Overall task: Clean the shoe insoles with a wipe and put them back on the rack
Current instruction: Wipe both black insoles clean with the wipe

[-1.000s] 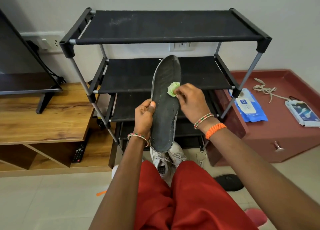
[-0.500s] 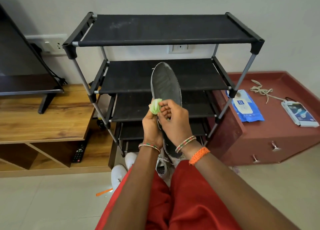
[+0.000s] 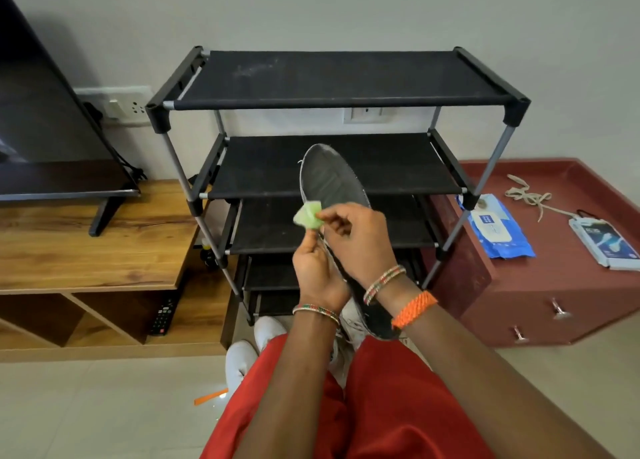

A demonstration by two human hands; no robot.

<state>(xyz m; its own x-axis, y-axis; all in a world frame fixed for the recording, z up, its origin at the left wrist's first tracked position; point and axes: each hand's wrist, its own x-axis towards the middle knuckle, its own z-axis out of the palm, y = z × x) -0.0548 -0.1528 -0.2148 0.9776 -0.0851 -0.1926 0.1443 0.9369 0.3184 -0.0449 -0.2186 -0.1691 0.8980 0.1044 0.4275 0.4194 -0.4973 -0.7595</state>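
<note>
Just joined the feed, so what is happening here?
A seated person cleans a dark insole in front of the black shoe rack. The left hand holds the insole; the right hand pinches a crumpled green wipe at its left edge. The rack's visible shelves hold no insoles yet.

- Light: even, soft, moderately bright indoor light.
- Shadows: TV (image 3: 41,112) throws a diffuse shadow on the wall (image 3: 346,8).
- Glare: small bright spot on the floor (image 3: 218,394).
- Wide-angle bending at the edges; slight overall softness.
</note>
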